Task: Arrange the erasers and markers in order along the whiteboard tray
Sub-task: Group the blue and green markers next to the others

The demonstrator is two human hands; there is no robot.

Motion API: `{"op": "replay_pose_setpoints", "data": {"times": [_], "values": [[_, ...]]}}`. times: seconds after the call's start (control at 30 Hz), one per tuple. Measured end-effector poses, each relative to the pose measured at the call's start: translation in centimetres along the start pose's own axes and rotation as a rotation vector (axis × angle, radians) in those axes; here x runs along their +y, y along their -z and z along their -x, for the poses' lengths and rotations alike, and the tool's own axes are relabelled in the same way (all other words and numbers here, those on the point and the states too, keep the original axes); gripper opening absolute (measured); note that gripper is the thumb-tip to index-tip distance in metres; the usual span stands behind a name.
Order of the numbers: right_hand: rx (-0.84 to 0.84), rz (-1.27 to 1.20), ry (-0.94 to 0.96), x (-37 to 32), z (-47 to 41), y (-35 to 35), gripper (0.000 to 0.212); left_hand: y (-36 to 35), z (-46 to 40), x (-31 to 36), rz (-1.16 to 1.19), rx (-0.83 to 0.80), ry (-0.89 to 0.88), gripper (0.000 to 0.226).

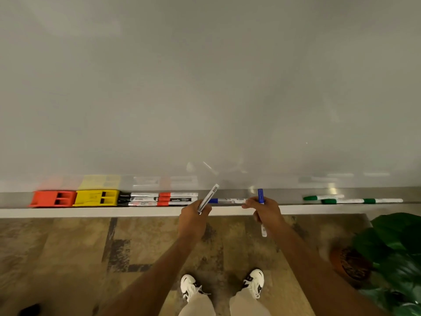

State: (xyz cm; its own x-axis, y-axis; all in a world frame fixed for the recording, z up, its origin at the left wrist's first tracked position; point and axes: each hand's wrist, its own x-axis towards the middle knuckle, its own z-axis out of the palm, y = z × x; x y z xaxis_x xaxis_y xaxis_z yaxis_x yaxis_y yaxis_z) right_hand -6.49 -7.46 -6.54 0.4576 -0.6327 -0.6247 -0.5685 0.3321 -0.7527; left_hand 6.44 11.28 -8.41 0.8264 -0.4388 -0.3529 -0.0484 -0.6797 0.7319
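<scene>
The whiteboard tray (pixel 284 195) ran as a long metal ledge under the whiteboard (pixel 205 87); at its left end sat a red eraser (pixel 53 198) touching a yellow eraser (pixel 96 197); just beside them lay black-capped markers (pixel 139 199) and red-capped markers (pixel 178 199), stacked in rows; a blue-capped marker (pixel 227 200) lay flat mid-tray between the hands; two green markers (pixel 362 200) lay toward the right end, with bare tray between. The left hand (pixel 193 218) pinched a white marker (pixel 208 197), tilted up toward the board; the right hand (pixel 265 210) curled its fingers round a blue marker (pixel 261 197), held upright at the tray's front edge.
</scene>
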Motion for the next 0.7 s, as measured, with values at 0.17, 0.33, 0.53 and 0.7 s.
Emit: {"op": "replay_pose_setpoints", "data": {"times": [0.17, 0.33, 0.53, 0.7], "values": [[0.049, -0.002, -0.069, 0.3, -0.5, -3.4, 0.010, 1.6, -1.8, -2.3, -0.062, -0.076, 0.017, 0.006], [0.126, 0.062, -0.049, 0.7, -1.8, -5.0, 0.013, 1.7, -2.9, -3.0, -0.232, -0.163, -0.064, 0.023], [0.168, 0.192, -0.030, 1.2, -2.9, -5.8, 0.020, 1.5, -3.0, -3.3, -0.400, -0.181, -0.126, 0.031], [0.155, 0.274, -0.032, 1.3, -2.6, -5.8, 0.021, 2.1, -2.2, -3.5, -0.369, -0.121, -0.197, 0.037]]}}
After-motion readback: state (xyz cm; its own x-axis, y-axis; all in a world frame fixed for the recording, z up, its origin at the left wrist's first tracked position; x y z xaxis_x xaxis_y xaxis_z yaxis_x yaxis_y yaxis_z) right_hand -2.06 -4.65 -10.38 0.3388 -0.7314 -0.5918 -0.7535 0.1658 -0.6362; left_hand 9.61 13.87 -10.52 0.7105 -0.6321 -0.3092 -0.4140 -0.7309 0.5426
